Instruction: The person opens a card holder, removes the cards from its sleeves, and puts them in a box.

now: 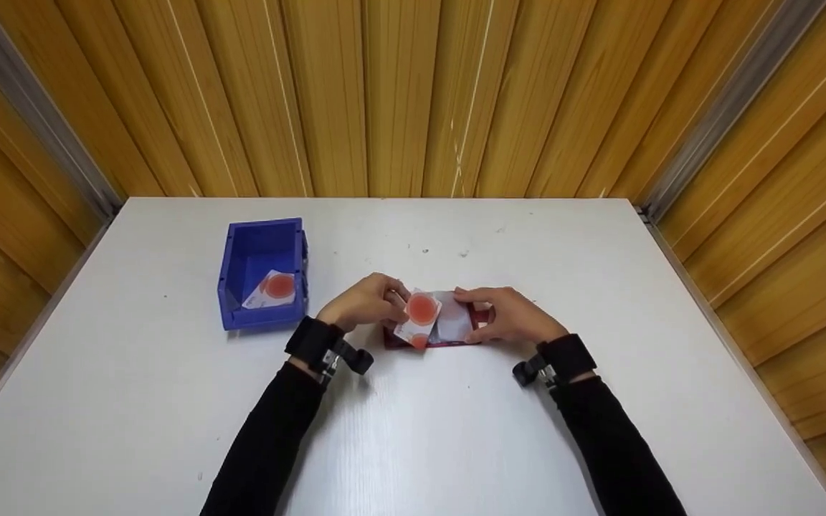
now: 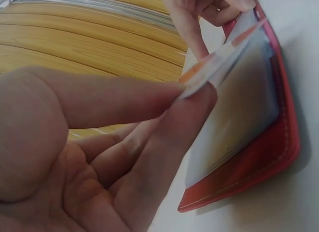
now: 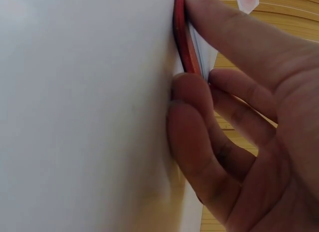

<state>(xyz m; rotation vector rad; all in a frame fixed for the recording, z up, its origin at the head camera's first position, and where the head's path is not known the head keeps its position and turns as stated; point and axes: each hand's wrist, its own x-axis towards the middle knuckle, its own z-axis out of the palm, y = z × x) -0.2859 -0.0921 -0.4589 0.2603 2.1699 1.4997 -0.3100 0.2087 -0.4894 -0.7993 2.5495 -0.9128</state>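
Between thumb and finger, my left hand (image 1: 364,304) pinches a white card (image 1: 424,312) with orange-red circles. The card is tilted over a red card holder (image 2: 290,147) with stitched edges and clear plastic sleeves (image 1: 452,324), which lies open on the table. In the left wrist view the card (image 2: 219,62) stands nearly edge-on above the sleeves. My right hand (image 1: 520,315) grips the holder's right end, thumb on its near edge. In the right wrist view the fingers (image 3: 189,127) curl at the red edge of the holder (image 3: 183,37).
A blue plastic bin (image 1: 225,287) stands on the left of the white table (image 1: 470,444), with a similar white and orange-red card (image 1: 271,289) inside. Wood-look panel walls (image 1: 399,93) rise behind the table and on both sides.
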